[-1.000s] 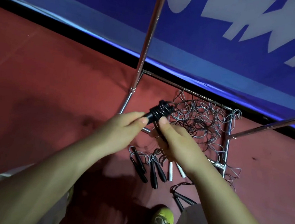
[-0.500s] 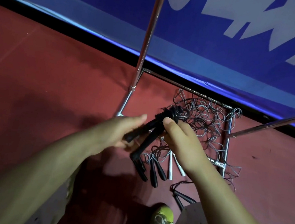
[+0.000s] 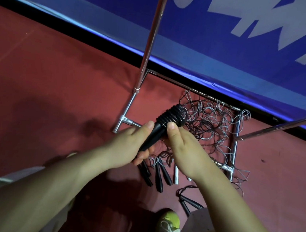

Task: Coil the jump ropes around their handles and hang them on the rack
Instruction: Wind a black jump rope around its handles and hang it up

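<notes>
Above the rack [image 3: 234,153] base, a black jump rope [image 3: 168,122] sits bundled, its cord coiled tight around the handles' upper end. Left hand [image 3: 125,149] grips the handles low down; right hand [image 3: 183,148] pinches just under the coil. Winding looks finished, so the next move likely calls for lifting the bundle to a rack bar [image 3: 284,127]. Loose ropes [image 3: 208,126] lie tangled inside the base.

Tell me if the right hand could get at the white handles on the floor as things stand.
Probably not yet: the right hand pinches the coiled rope that the left hand also holds. The white handles lie unobstructed on the floor just below it.
</notes>
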Available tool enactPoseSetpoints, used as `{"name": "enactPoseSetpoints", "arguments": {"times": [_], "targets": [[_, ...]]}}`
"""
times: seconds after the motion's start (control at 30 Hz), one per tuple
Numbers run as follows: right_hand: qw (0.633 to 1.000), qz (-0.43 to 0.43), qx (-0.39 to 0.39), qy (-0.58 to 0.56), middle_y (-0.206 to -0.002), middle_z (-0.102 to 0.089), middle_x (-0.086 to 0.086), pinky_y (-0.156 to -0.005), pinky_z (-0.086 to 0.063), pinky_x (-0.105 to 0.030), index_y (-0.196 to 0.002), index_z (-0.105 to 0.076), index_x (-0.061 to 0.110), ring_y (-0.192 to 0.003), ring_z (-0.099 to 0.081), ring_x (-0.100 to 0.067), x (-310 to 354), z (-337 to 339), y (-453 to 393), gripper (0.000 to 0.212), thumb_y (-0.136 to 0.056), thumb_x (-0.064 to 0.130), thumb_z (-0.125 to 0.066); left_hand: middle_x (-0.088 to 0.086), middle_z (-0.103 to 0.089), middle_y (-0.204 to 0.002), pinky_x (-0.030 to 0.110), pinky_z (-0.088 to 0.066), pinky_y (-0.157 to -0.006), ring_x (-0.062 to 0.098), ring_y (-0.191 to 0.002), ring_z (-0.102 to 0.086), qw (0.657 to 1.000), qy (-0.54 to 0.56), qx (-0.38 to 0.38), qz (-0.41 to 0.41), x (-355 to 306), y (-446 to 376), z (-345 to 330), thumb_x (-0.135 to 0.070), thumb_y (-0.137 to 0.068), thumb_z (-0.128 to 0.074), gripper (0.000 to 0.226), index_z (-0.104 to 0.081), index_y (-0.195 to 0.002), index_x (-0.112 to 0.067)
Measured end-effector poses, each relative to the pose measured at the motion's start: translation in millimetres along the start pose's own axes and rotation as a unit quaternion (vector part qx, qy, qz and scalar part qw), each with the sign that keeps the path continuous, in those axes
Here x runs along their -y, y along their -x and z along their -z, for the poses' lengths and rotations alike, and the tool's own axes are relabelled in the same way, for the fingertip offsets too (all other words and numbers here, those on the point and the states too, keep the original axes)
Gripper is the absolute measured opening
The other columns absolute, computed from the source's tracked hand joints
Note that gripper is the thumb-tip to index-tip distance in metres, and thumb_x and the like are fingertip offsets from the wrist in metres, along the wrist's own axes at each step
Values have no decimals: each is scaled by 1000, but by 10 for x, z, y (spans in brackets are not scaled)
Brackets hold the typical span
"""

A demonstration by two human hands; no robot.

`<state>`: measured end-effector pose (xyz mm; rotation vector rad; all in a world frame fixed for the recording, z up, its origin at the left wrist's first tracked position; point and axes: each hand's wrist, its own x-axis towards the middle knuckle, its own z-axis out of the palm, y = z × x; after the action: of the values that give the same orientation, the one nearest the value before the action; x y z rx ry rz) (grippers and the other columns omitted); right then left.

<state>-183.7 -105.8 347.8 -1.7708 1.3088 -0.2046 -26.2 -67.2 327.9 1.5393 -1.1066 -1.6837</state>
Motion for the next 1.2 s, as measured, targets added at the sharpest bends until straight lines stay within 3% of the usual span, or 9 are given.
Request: {"name": "enactPoseSetpoints", "arguments": {"times": [0.1,0.3,0.5,0.63,0.73,0.87,0.97,1.1,1.2], "targets": [[999,-26,17,-16,-107,-64,3,-94,-44,-37,-112,-61,18,-104,-58,-17,-31,-17,-11,76,-81,69,-13,-4,-49,-45,26,-37,-52,17,-44,-46,991,-114,-58,-28,50,-10,20,-64,-87,-27,61,-55,-68,-14],[977,-106,36,-184,-63,-56,3,-67,-37,-33,-80,-70,11,-60,-49,-15,-194,-70,-148,95,-71,92,-21,-1,-41,-45,24,-27,-43,16,-40,-39,998,68,-10,9,-19,-2,-6,-51,-93,-28,53,-53,-71,-9],[892,-110,167,-405,-57,-49,-1,-61,-53,-30,-84,-65,7,-55,-47,-13,-154,66,-106,37,-90,38,-45,-1,-38,-47,26,-27,-45,15,-40,-36,989,145,28,18,-124,11,111,-62,-75,-30,57,-53,-73,-10],[866,-118,236,-424,-55,-52,-5,-51,-58,-31,-69,-56,12,-54,-59,-17,-132,90,-53,30,-86,38,-57,0,-37,-49,25,-30,-44,16,-42,-35,984,166,53,24,-143,30,156,-64,-73,-31,58,-53,-74,-10],[908,-73,172,-375,-64,-65,-6,-58,-53,-28,-68,-54,13,-61,-63,-18,-162,50,-86,28,-85,35,-54,-1,-38,-49,24,-29,-45,15,-42,-36,987,155,44,28,-146,24,169,-64,-78,-30,58,-53,-75,-10],[970,-10,24,-240,-62,-67,-2,-66,-49,-51,-76,-57,11,-61,-60,-26,-142,-8,-113,29,-95,33,-50,-6,-43,-46,25,-32,-46,15,-44,-40,997,-1,-74,-31,16,-115,248,-67,-87,-34,60,-54,-72,-12],[993,10,-45,-112,-55,-55,3,-57,-42,-33,-78,-59,8,-48,-49,-12,-85,-55,-84,31,-100,27,-47,-11,-51,-50,31,-40,-60,15,-53,-47,982,-117,-134,-65,135,-167,288,-76,-69,-28,62,-55,-69,-20],[999,28,-16,-17,-59,-47,6,-57,-35,-29,-65,-46,29,-54,-41,-8,-25,-89,-37,36,-101,34,-44,-10,-55,-65,35,-43,-74,16,-66,-50,983,-118,-138,-26,176,-204,298,-79,-58,-35,63,-60,-76,-23],[1000,5,2,-28,-63,-50,-2,-61,-38,-32,-65,-50,19,-58,-44,-14,-1,-73,-12,42,-100,40,-40,-4,-51,-66,34,-37,-69,15,-64,-46,986,-119,-112,-22,210,-225,289,-76,-60,-46,65,-58,-80,-16]]}}
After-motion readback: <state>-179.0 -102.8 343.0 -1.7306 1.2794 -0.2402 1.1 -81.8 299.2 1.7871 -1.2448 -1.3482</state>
